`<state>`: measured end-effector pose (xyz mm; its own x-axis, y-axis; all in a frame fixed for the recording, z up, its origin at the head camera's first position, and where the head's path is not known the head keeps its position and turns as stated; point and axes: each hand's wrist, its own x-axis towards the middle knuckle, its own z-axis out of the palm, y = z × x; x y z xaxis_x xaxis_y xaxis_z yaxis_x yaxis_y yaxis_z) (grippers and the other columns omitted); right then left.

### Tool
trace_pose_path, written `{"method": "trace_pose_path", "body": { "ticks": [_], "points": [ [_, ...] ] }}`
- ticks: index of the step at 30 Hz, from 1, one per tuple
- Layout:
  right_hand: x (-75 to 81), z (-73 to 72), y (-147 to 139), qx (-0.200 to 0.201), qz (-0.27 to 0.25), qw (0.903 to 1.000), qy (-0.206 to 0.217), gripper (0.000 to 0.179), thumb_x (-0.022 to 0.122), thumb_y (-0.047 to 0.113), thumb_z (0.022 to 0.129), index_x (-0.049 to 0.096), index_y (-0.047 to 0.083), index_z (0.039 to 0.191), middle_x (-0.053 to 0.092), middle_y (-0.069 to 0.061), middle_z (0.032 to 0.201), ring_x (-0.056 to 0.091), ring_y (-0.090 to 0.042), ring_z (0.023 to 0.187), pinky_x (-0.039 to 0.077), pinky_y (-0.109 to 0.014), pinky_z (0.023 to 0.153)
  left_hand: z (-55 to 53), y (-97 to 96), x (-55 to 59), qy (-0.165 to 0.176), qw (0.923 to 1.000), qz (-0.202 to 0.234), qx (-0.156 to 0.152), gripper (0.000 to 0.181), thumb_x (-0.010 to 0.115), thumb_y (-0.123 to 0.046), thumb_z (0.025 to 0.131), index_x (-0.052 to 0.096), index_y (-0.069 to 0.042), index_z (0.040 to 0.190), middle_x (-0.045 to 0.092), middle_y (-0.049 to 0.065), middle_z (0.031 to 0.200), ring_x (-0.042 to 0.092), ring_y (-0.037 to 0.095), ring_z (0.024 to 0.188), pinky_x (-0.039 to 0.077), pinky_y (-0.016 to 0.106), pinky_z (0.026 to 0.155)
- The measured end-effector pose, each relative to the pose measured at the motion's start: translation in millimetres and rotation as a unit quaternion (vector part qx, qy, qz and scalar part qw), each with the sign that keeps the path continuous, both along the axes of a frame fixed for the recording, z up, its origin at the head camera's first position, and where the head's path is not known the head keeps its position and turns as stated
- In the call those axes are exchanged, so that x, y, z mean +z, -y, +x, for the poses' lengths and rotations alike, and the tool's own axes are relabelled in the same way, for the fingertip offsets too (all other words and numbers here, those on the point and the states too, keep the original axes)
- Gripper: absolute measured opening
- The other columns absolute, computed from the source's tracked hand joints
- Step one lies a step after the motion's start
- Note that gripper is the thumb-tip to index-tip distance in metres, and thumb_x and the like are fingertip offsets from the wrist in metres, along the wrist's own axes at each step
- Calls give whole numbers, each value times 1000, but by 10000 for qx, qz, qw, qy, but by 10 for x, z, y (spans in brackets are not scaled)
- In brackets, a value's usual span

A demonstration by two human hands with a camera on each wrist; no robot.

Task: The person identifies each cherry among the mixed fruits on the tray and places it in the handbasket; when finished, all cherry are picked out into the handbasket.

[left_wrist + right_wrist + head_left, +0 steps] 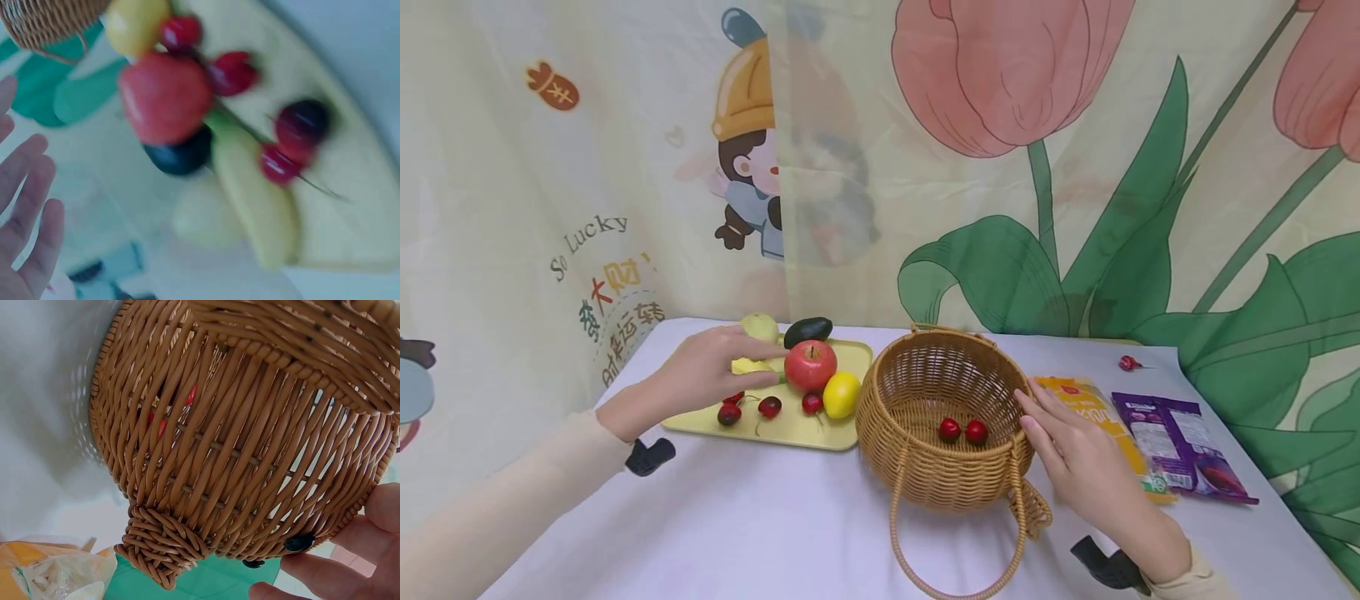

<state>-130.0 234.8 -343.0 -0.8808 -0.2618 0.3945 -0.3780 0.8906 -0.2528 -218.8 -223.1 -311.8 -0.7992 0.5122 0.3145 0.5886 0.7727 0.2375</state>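
Note:
My left hand (711, 371) hovers over the left of a yellow tray (827, 435), fingers spread and nothing held. Beneath and beside it are a red apple (810, 365), a cherry (769, 407), several more cherries and a banana (253, 194), partly covered by the hand in the head view. With extended fingers, my right hand (1086, 454) touches the right rim of a wicker basket (951, 475). Inside the basket lie two red cherries (962, 431). In the right wrist view, the fingers (328, 575) lie against the basket's outer weave.
A lemon (842, 395), a dark green avocado (808, 332) and a pale round fruit (760, 327) share the tray. The basket's handle (958, 596) hangs toward me. Right of the basket lie an orange packet (1093, 408), a purple packet (1180, 446) and a small red item (1129, 363).

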Motion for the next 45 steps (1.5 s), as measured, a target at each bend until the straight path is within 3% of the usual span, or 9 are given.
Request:
{"method": "trace_pose_path", "body": {
  "ticks": [3, 5, 12, 24, 31, 36, 45],
  "points": [
    [-11, -5, -10, 12, 5, 10000, -57, 44, 55, 26, 107, 55, 11, 148, 47, -19, 156, 55, -52, 130, 48, -65, 98, 57, 230, -86, 245, 9990, -194, 305, 37, 82, -27, 87, 77, -22, 123, 78, 2, 111, 66, 21, 95, 50, 34, 74],
    [-20, -9, -13, 25, 6, 10000, -95, 44, 56, 25, 106, 56, 10, 148, 48, -19, 155, 56, -52, 129, 49, -64, 96, 74, 357, -156, 427, 9976, -316, 435, 37, 83, -27, 86, 77, -20, 122, 78, 0, 102, 64, 18, 87, 48, 32, 71],
    [-32, -10, -14, 25, -2, 9999, -122, 44, 57, 24, 106, 56, 10, 147, 48, -20, 155, 58, -52, 126, 51, -62, 94, 56, 619, -412, 1113, 9907, -494, 615, 40, 83, -33, 85, 77, -21, 123, 56, -8, 56, 38, 9, 57, 32, 24, 54],
    [-12, -5, -4, -73, -1, 9999, 84, 45, 54, 29, 107, 53, 14, 150, 46, -17, 158, 53, -52, 132, 46, -66, 99, 35, 622, -622, 770, 9913, -940, 509, 36, 84, -31, 83, 79, -25, 118, 47, -9, 62, 36, 6, 62, 30, 23, 57],
    [-17, -1, -1, -90, -8, 9999, 88, 45, 53, 29, 108, 53, 13, 150, 46, -18, 158, 54, -52, 131, 48, -64, 98, -8, 556, -664, 648, 9895, -1206, 464, 35, 83, -32, 84, 80, -22, 117, 68, -11, 77, 47, 5, 69, 37, 25, 58],
    [-28, -4, 6, -100, 0, 9999, 118, 45, 51, 30, 109, 53, 12, 150, 45, -18, 158, 54, -52, 132, 48, -64, 99, -19, 548, -686, 604, 9899, -1185, 483, 32, 84, -30, 83, 81, -21, 114, 73, -9, 81, 51, 4, 69, 39, 25, 58],
    [-23, 1, -9, -86, -36, 9999, 81, 45, 52, 29, 108, 53, 13, 150, 45, -17, 158, 54, -53, 131, 48, -64, 98, -18, 546, -724, 690, 9918, -925, 541, 32, 84, -29, 84, 81, -20, 114, 69, -13, 68, 49, 2, 64, 36, 24, 56]
  ]
}}
